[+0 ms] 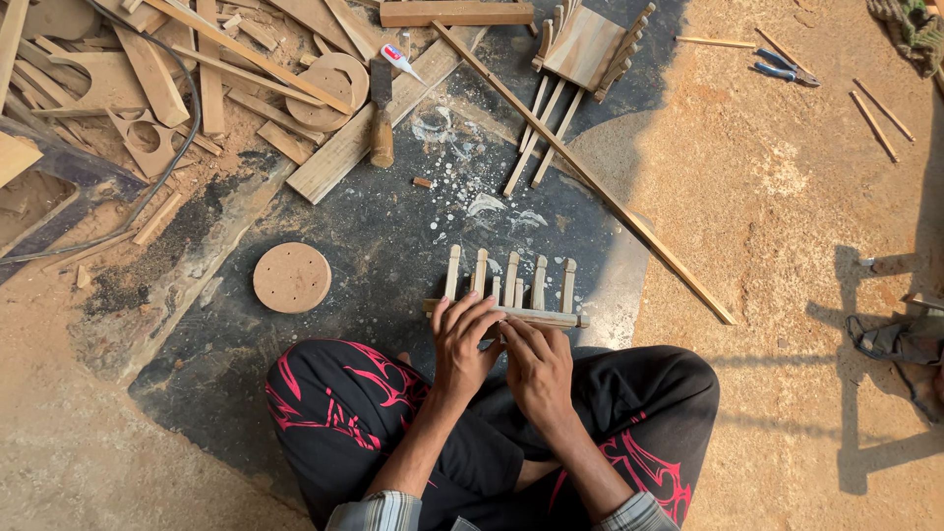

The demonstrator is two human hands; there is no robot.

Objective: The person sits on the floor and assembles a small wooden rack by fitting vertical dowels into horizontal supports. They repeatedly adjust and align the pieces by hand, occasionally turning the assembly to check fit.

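A small wooden rack (511,285) of several upright slats joined by a crossbar lies on the dark mat in front of my crossed legs. My left hand (462,339) rests with its fingers spread over the left part of the crossbar. My right hand (536,369) presses down on the crossbar's middle beside the left hand. Both hands hold the rack against the mat.
A round wooden disc with holes (292,277) lies to the left. A chisel (381,118), a glue tube (400,59) and many wood offcuts are at the upper left. A long thin strip (590,182) runs diagonally; a second slatted piece (588,44) and blue pliers (784,69) lie farther off.
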